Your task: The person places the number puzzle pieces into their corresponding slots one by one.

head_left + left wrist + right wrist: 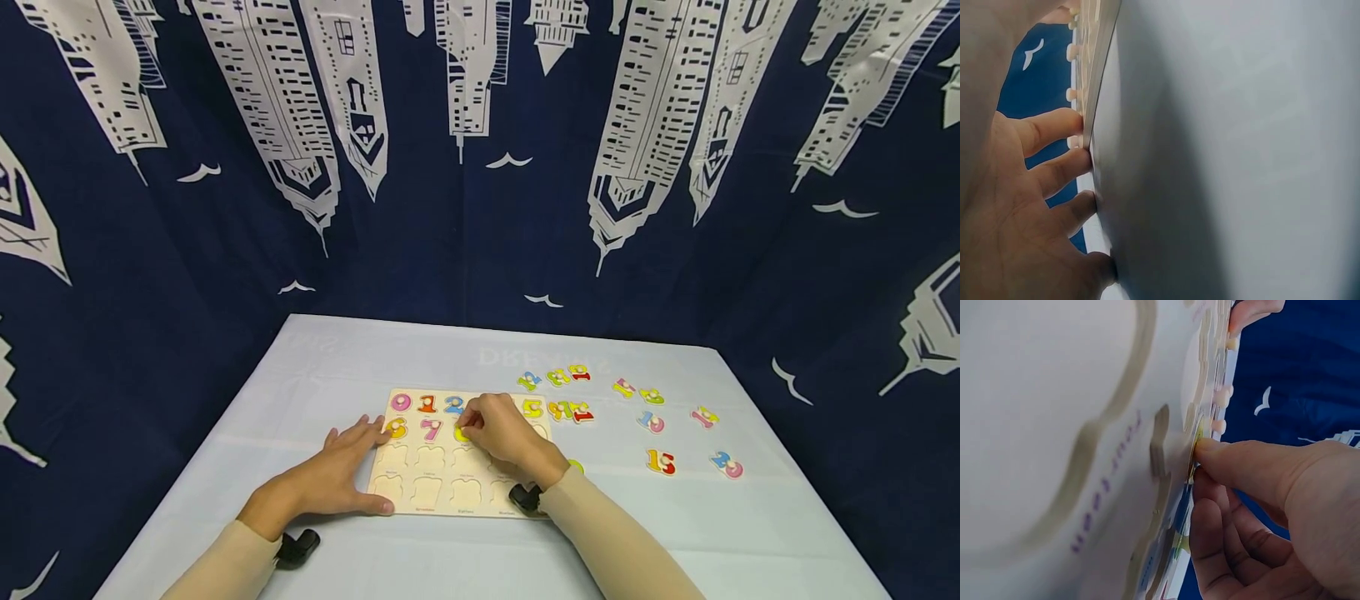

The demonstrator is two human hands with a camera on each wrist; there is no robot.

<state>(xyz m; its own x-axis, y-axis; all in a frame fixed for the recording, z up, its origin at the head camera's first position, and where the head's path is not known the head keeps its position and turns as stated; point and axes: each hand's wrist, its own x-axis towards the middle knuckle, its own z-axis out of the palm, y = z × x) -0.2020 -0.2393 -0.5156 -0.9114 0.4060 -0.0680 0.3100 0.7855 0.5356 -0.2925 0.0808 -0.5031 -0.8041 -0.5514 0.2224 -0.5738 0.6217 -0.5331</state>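
A wooden number puzzle board (457, 454) lies near the front of a pale table (750, 533), its lower recesses bare while numerals 0, 1, 2 and 5 sit in the top row and 6 and 7 below. The left hand (337, 475) rests flat at the board's left edge, fingers straight and slightly spread, fingertips (1075, 122) touching the rim. The right hand (506, 433) bends over the second row, fingers curled and pinching a yellow number piece (462, 434) at its slot. Farther right, loose number pieces (660, 461) lie scattered before a navy skyline curtain (480, 167)
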